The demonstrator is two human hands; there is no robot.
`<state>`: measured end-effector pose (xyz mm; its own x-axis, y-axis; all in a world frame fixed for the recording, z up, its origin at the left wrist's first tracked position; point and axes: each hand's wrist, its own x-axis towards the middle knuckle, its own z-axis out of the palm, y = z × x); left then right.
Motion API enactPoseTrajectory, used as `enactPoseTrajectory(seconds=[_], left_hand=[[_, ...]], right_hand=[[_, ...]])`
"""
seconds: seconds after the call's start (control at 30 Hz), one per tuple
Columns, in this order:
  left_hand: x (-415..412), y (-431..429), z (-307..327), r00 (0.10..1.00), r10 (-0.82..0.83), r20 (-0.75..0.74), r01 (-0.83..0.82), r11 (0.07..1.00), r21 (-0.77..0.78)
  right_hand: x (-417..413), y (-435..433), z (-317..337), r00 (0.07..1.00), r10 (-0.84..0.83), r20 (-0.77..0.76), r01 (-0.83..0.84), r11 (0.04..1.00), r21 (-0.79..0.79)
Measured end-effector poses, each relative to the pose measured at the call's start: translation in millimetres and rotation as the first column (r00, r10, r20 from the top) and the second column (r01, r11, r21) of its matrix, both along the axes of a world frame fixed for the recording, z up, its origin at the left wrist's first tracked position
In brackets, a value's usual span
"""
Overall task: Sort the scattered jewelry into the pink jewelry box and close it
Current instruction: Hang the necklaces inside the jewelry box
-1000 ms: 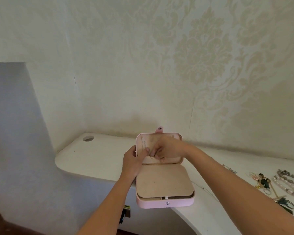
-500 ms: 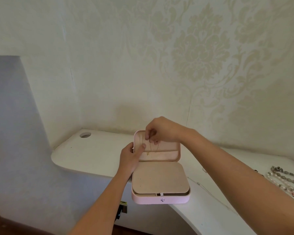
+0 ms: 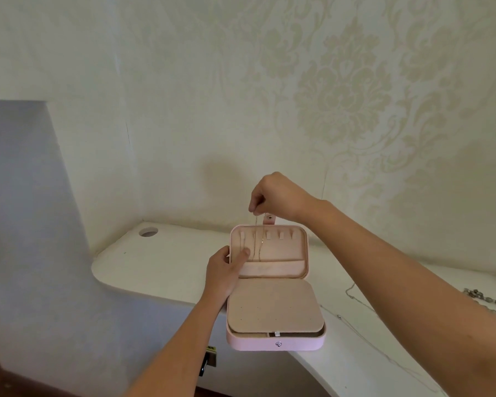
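**Fingers, left hand**: the thumb lies on the lid's beige lining and the other fingers are behind the lid's left edge. The hand grips the raised lid of the rounded-rectangular, leather-look pink jewelry box, which sits at lower centre of the frame on the white curved counter.

**Fingers, right hand**: the fingertips are pressed together, pinching the top of a fine pale metal chain necklace. It hangs at centre frame, in front of the lid lining and just right of the left thumb.

**Hazards, as judged:**
- The chain could slip from the pinch and pool or knot at the hinge fold, above the beige flocked insert panel, because it is thin and slack.
- The chain could miss the row of small beige hook tabs, because the tabs are small and the chain hangs free.
- The lid could drop forward if the left grip eases.
- The box front appears to project past the counter edge, so downward pressure could tip it.
- The right forearm passes over a thin silver chain lying on the counter, and a sweep could drag it off.

**Not determinable:**
- Which tab, if any, the hanging chain touches.
- Where its lower end finishes, since it merges with the lining near the pocket band.
- The compartments beneath the insert panel.
- The full length of the grey beaded strand, which is cut off by the right edge of the frame.
- The stretch of counter under the right forearm.
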<state>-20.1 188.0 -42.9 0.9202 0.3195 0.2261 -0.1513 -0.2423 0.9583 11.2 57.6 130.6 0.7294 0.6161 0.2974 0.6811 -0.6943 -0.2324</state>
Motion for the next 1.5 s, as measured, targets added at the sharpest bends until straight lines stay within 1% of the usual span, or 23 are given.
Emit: enactPoseTrajectory(seconds=[0.1, 0.2, 0.33, 0.43, 0.5, 0.6, 0.7, 0.77, 0.87, 0.97, 1.1, 1.17, 1.27, 1.4, 1.5], left_hand=[[1, 0, -1, 1.0, 0.005, 0.008, -0.005, 1.0, 0.009], [2, 1, -1, 1.0, 0.021, 0.013, -0.021, 1.0, 0.023], [2, 1, -2, 1.0, 0.01, 0.008, -0.01, 1.0, 0.019], [2, 0, -2, 1.0, 0.006, 0.009, -0.006, 1.0, 0.006], [1, 0, -2, 1.0, 0.001, 0.001, -0.001, 1.0, -0.011], [1, 0, -1, 1.0, -0.006, 0.001, 0.006, 0.999, -0.033], [1, 0, -1, 1.0, -0.006, 0.012, 0.006, 1.0, -0.023], [0, 0, -1, 1.0, -0.013, 0.019, 0.013, 1.0, -0.026], [0, 0, 0, 1.0, -0.01, 0.014, 0.01, 1.0, -0.027], [1, -1, 0, 1.0, -0.028, 0.012, 0.028, 0.999, -0.037], [2, 0, -1, 0.999, -0.036, 0.013, 0.037, 0.999, -0.038], [1, 0, -1, 0.999, -0.039, 0.013, 0.04, 0.999, -0.034], [1, 0, -1, 0.999, -0.041, 0.009, 0.041, 0.999, -0.034], [2, 1, -1, 0.999, -0.038, 0.006, 0.038, 0.999, -0.022], [2, 1, -1, 1.0, -0.023, 0.009, 0.023, 1.0, 0.003]], right_hand=[[1, 0, -7, 1.0, 0.028, 0.0, -0.028, 0.999, -0.039], [3, -1, -21, 0.996, 0.047, 0.078, -0.046, 0.999, -0.026], [6, -6, -47, 0.981, 0.055, 0.188, -0.069, 0.995, 0.071], [10, -9, -64, 0.96, 0.048, 0.276, -0.104, 0.976, 0.191], [12, -9, -73, 0.936, 0.056, 0.349, -0.137, 0.967, 0.215], [18, -10, -83, 0.867, 0.097, 0.488, -0.198, 0.967, 0.16], [26, -16, -90, 0.733, 0.09, 0.674, -0.22, 0.969, 0.109], [29, -18, -95, 0.676, 0.107, 0.729, -0.256, 0.962, 0.096], [32, -19, -100, 0.643, 0.117, 0.757, -0.286, 0.953, 0.096], [34, -20, -106, 0.636, 0.048, 0.77, -0.25, 0.957, 0.148], [38, -19, -109, 0.643, 0.011, 0.766, -0.2, 0.968, 0.153], [40, -18, -107, 0.667, -0.007, 0.745, -0.156, 0.976, 0.149], [42, -18, -105, 0.729, 0.001, 0.685, -0.131, 0.982, 0.138], [45, -20, -97, 0.808, 0.074, 0.585, -0.142, 0.987, 0.071], [49, -19, -90, 0.824, 0.145, 0.548, -0.169, 0.986, -0.006]])
